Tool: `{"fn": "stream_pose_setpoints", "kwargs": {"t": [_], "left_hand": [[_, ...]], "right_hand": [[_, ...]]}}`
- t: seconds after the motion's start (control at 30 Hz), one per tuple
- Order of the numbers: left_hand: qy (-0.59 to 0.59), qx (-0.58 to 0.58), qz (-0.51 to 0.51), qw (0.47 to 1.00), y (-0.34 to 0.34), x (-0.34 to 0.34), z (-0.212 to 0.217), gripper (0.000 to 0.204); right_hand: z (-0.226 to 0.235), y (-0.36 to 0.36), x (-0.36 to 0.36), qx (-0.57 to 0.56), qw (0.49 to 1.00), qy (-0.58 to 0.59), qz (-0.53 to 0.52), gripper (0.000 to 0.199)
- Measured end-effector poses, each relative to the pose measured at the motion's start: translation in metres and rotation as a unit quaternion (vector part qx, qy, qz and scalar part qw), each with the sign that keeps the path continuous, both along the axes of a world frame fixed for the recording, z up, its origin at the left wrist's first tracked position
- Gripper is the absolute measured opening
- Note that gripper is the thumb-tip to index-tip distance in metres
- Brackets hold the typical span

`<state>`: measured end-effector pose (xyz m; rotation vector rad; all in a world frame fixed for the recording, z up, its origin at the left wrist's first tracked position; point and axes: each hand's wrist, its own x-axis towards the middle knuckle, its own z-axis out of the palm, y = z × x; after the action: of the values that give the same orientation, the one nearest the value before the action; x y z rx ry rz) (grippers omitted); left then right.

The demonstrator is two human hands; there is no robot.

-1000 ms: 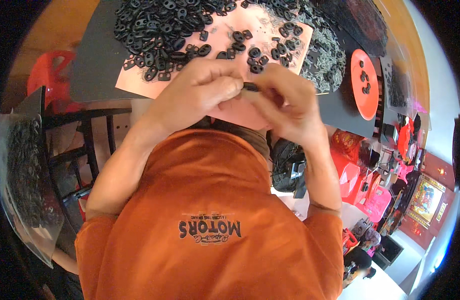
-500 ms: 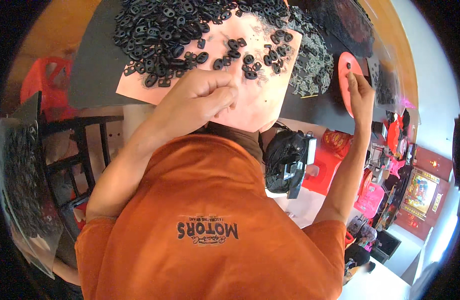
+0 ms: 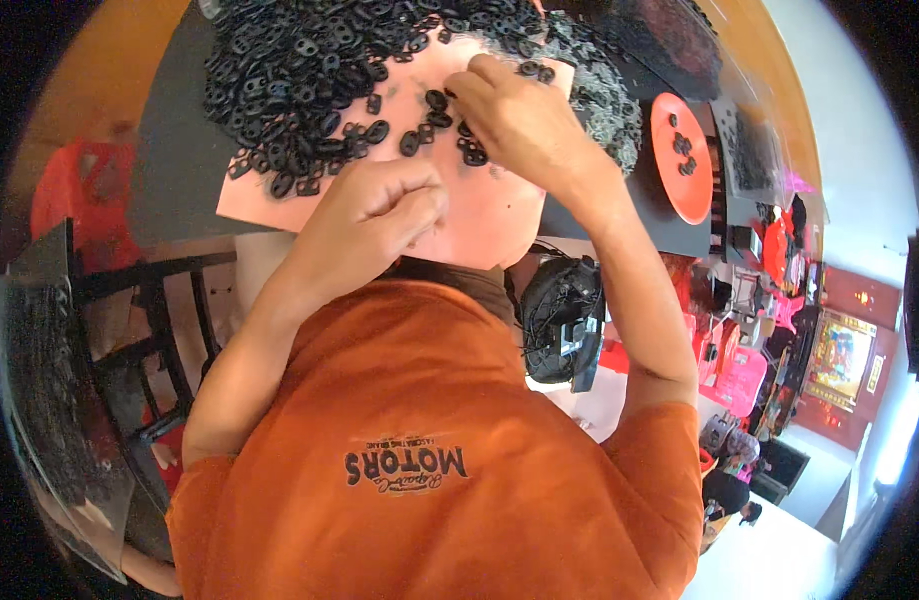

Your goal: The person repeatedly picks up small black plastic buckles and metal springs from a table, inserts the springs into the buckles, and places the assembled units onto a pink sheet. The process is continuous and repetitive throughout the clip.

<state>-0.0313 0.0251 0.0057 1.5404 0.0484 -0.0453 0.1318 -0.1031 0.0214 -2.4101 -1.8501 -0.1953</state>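
Over the near part of a pale orange sheet (image 3: 480,222), my left hand (image 3: 385,205) is closed, thumb against curled fingers. What it holds, if anything, is hidden. My right hand (image 3: 520,115) is over the sheet's right half, fingers bent down and pressed together beside small loose black pieces. A dark bit shows at its fingertips, too small to name. Black oval two-hole cord-lock pieces (image 3: 410,143) lie scattered between the hands, with smaller square black pieces (image 3: 374,103) among them. A large heap of such black pieces (image 3: 290,80) covers the sheet's far left.
A red oval plate (image 3: 682,190) on the dark table (image 3: 640,215) at right holds several black pieces. A heap of small grey metal bits, perhaps springs (image 3: 620,125), lies beyond the sheet's right edge. A red chair (image 3: 85,195) stands at left, a black bag-like bundle (image 3: 560,310) below the table.
My right hand has moved left from the red plate to the pieces on the sheet. More black pieces are visible on the plate now. The left hand stays closed in nearly the same place.
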Motion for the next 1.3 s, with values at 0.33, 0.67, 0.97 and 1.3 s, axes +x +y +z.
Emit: {"fn": "stream_pose_setpoints", "kwargs": {"t": [0.33, 0.67, 0.97, 1.3], "left_hand": [[-0.009, -0.016, 0.012, 1.0, -0.001, 0.002, 0.002, 0.022], [-0.029, -0.125, 0.195, 0.972, -0.011, 0.002, 0.001, 0.029], [-0.042, -0.13, 0.133, 0.982, -0.001, 0.0, -0.008, 0.022], [-0.044, -0.12, 0.059, 0.99, 0.0, -0.003, -0.007, 0.02]], "right_hand": [[-0.001, 0.003, -0.004, 0.141, 0.988, 0.059, -0.031, 0.01], [0.014, -0.002, -0.075, 0.312, 0.919, 0.24, 0.026, 0.009], [0.02, 0.0, -0.074, 0.259, 0.926, 0.273, 0.027, 0.027], [0.027, -0.009, -0.075, 0.184, 0.94, 0.286, -0.008, 0.021]]}}
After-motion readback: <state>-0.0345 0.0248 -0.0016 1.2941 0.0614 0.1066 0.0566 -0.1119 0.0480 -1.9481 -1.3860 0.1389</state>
